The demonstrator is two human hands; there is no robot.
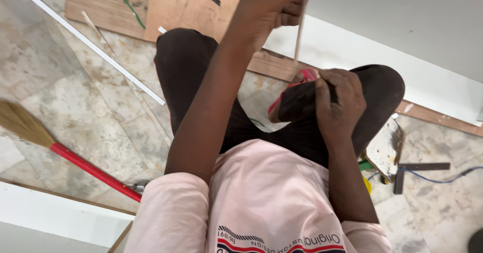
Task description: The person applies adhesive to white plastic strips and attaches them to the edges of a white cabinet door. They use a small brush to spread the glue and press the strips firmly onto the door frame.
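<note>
— What kind of place do we see here?

— We think it is a room under renovation, used as a carpentry workplace. We see a worn marble floor (60, 82) with plywood sheets (166, 6) lying flat on it, and white laminated boards (402, 47) beside them.

— What else shows this?

— We notice thin white edge strips (90, 44) lying loose on the floor, a metal try square (417, 170), a blue cable (443, 178) and a dirty flat tool (385, 150). A broom with a red handle (95, 171) lies on the floor too. The person works sitting on the ground among these materials, not at a bench.
</note>
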